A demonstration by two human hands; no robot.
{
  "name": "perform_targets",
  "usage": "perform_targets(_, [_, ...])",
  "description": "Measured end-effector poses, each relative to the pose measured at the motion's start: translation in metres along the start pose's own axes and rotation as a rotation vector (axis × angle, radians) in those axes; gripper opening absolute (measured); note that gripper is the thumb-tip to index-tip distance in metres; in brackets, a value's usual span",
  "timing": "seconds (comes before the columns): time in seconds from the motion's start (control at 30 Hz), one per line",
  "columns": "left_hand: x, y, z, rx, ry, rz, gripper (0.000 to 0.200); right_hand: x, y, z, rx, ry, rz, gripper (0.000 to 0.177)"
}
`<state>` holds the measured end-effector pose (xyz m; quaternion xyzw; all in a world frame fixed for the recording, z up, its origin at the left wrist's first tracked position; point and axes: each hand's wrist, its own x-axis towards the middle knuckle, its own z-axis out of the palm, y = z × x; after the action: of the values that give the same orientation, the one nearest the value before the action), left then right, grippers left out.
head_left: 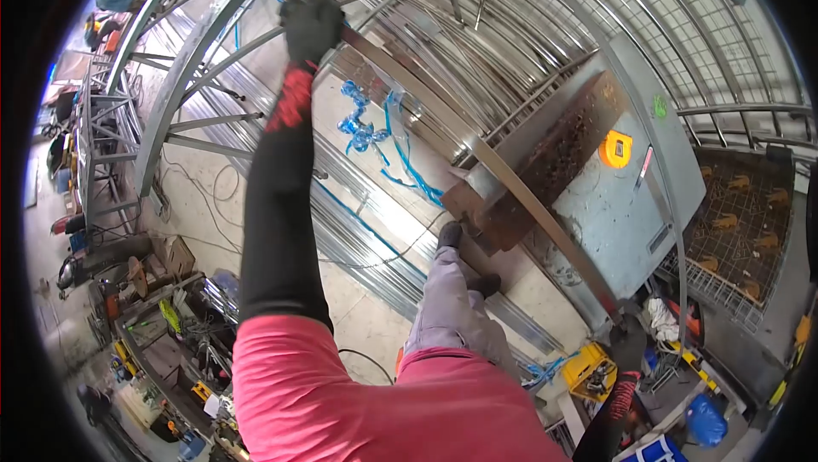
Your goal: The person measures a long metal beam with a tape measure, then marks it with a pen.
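A long flat metal bar (477, 147) runs diagonally in front of me, crossing above a rusty steel beam (545, 168) and a grey metal plate (630, 215). My left hand (312, 29), in a dark glove, is closed around its far upper end. At the lower right end, my right hand (628, 341), also gloved, is closed on the bar, its fingers partly in shadow. On the plate lie a yellow tape measure (615, 149) and a red-and-white marker-like stick (646, 164).
Steel frames (183, 79) stand at the left. Long metal tubes (358, 223) and crumpled blue plastic wrap (362, 126) lie on the floor by my feet. A wire rack (724, 223) is at the right. A yellow bin (588, 370) sits near my right arm.
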<state>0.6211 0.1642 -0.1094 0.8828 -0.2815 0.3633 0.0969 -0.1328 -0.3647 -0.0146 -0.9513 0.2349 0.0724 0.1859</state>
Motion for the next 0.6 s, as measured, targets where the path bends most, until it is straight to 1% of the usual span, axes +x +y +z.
perform_targets(0.03, [0.024, -0.022, -0.013, -0.151, -0.386, -0.206, 0.039, 0.001, -0.004, 0.0, 0.006, 0.03, -0.02, 0.026])
perform_targets(0.07, [0.031, -0.037, -0.002, 0.129, -0.35, -0.074, 0.044, 0.0, -0.005, 0.0, 0.006, 0.03, -0.017, 0.026])
perform_targets(0.13, [0.03, -0.005, 0.002, 0.114, -0.163, -0.356, 0.043, 0.002, -0.005, 0.0, 0.061, 0.019, 0.028, 0.027])
perform_targets(0.17, [0.017, -0.011, 0.019, 0.211, -0.206, -0.246, 0.029, 0.002, -0.002, 0.001, 0.065, 0.019, 0.023, 0.027])
perform_targets(0.2, [0.012, 0.025, -0.004, 0.135, -0.107, -0.263, 0.025, 0.0, 0.002, 0.001, 0.03, 0.002, 0.014, 0.027])
perform_targets(0.23, [0.001, 0.063, -0.016, 0.035, 0.053, -0.252, 0.02, -0.001, 0.004, 0.003, -0.003, -0.01, 0.01, 0.027])
perform_targets(0.27, [-0.016, 0.109, -0.028, -0.035, 0.089, -0.261, 0.021, -0.002, 0.004, 0.005, 0.002, -0.004, 0.014, 0.027])
perform_targets(0.3, [-0.052, 0.144, -0.015, -0.19, -0.056, -0.348, 0.023, -0.002, 0.004, 0.005, -0.019, 0.011, -0.004, 0.029])
perform_targets(0.33, [-0.047, 0.217, -0.074, -0.28, -0.15, -0.34, 0.02, -0.001, 0.004, 0.005, -0.041, 0.021, -0.028, 0.031])
perform_targets(0.37, [-0.065, 0.27, -0.078, 0.344, -0.264, -0.112, 0.015, -0.002, 0.004, 0.005, -0.042, 0.012, -0.038, 0.031])
perform_targets(0.4, [-0.069, 0.32, -0.1, 0.127, -0.402, -0.176, 0.019, -0.003, 0.004, 0.006, -0.02, 0.021, -0.028, 0.031])
perform_targets(0.43, [-0.08, 0.347, -0.122, -0.234, -0.293, -0.07, 0.022, -0.001, 0.005, 0.006, 0.0, 0.029, -0.018, 0.032])
perform_targets(0.47, [-0.086, 0.358, -0.135, -0.593, -0.174, 0.039, 0.024, 0.0, 0.004, 0.005, -0.004, 0.024, -0.028, 0.032])
perform_targets(0.5, [-0.077, 0.35, -0.14, -0.591, -0.17, 0.031, 0.024, -0.001, 0.0, 0.004, 0.024, 0.015, 0.0, 0.032])
perform_targets(0.57, [-0.057, 0.319, -0.14, -0.37, -0.429, 0.085, 0.021, -0.004, 0.0, 0.002, 0.098, -0.005, 0.058, 0.029])
perform_targets(0.6, [-0.048, 0.296, -0.12, -0.066, -0.416, -0.066, 0.016, -0.004, 0.003, 0.003, 0.091, -0.003, 0.06, 0.029])
